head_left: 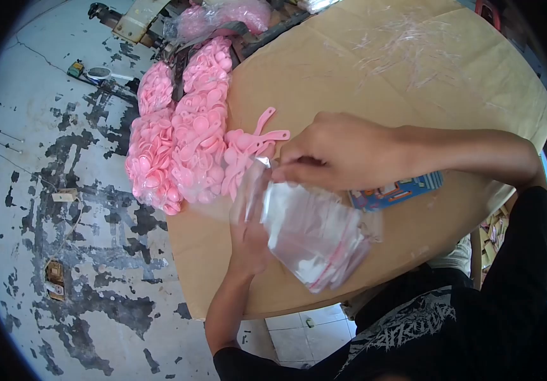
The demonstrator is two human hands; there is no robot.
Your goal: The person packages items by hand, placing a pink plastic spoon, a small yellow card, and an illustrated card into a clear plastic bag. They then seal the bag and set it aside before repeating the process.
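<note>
My left hand [249,232] is behind or inside a clear plastic bag [262,184], its fingers seen through the film. At the top of that bag, my right hand [340,149] has its fingers curled into a pinch on or very near the edge; the exact contact is hidden. Just below lies a pile of clear plastic bags [315,235] with reddish seal strips. Several loose pink scoops [248,147] rest beyond my left hand. Partly under my right forearm is a blue printed card or stack of cards [400,190].
Large clear bags of pink scoops [200,133] line the table's left edge by the peeling wall [96,222]. Thin clear plastic strips [407,44] lie scattered on the far side of the brown paper-covered table [299,70]. A pink-filled bag [242,16] sits at the back.
</note>
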